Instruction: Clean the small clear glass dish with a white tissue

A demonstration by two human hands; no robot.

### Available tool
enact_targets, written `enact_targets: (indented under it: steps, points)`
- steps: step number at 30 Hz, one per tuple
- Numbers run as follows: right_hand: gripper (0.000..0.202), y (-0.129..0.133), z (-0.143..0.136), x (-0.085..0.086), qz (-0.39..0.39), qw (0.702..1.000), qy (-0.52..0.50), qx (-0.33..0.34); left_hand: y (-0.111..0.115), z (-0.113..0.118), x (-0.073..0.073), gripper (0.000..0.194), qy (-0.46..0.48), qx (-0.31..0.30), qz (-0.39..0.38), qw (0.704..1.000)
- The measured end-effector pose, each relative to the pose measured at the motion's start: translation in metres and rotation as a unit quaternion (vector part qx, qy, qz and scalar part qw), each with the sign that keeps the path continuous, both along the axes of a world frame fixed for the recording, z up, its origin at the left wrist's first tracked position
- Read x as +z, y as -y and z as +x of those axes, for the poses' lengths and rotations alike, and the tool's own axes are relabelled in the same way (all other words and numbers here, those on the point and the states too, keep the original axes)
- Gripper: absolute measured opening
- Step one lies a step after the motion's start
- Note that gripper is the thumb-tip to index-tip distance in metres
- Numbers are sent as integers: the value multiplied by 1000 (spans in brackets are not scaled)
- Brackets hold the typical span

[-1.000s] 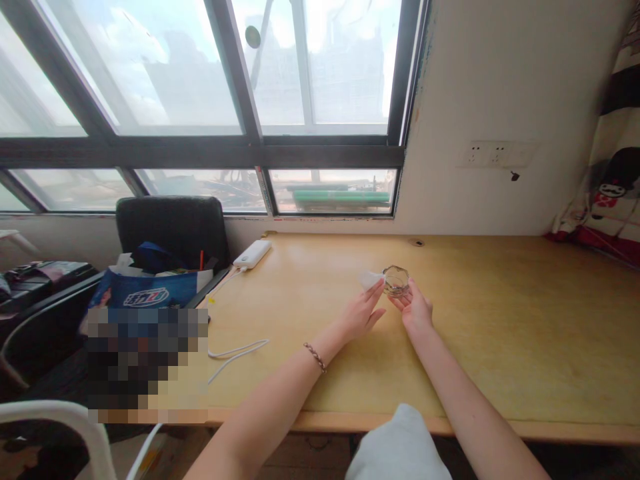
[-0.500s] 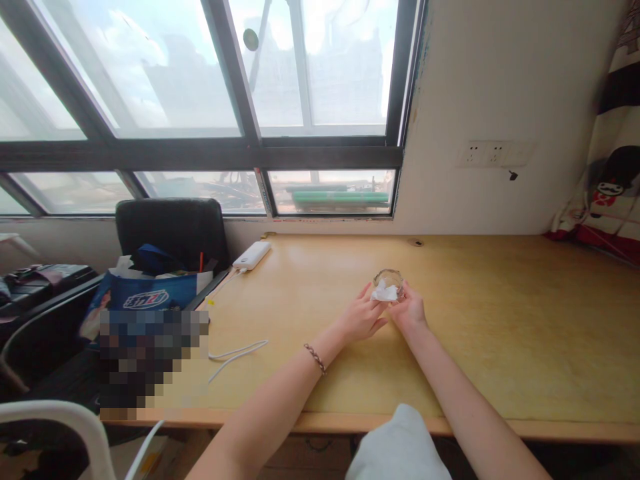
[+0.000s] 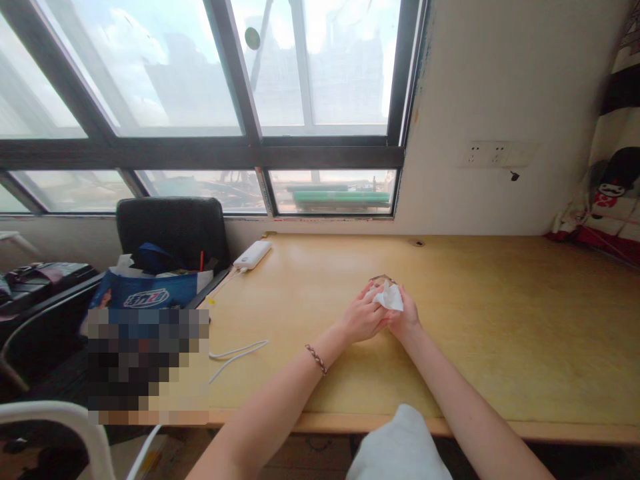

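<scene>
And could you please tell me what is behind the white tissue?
Behind the white tissue, part of a glass dish shows, its far rim beyond the left hand. Tissue and hand cover most of the rest, hiding most of its inside.

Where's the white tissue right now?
In the head view, the white tissue is slightly right of centre, between the left hand and right hand, covering part of the glass dish.

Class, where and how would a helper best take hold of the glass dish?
Probably pinch the glass dish by its far rim, coming from the far side: that edge shows uncovered, while the white tissue, left hand and right hand crowd the near part.
</scene>
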State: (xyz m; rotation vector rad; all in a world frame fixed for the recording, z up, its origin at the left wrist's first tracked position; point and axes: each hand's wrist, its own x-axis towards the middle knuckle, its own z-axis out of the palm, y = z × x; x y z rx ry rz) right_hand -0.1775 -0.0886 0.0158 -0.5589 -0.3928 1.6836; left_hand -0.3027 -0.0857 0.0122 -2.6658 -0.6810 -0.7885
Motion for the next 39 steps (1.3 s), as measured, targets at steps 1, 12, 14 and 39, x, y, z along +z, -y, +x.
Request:
enact_targets:
  steps: [1, 12, 14, 39]
  points:
    - [36, -1, -2, -2, 1, 1000, 4, -10, -1, -1, 0, 34, 5, 7, -5, 1000]
    - [26, -5, -1, -9, -19, 999, 20, -17, 1, -6, 14, 47, 110, 50, -127, 985]
    - [28, -4, 0, -8, -34, 999, 24, -14, -1, -6, 13, 48, 160, 55, -172, 971]
    - [27, -15, 4, -21, -15, 996, -9, -88, -19, 7, -30, 67, 432, 53, -449, 780]
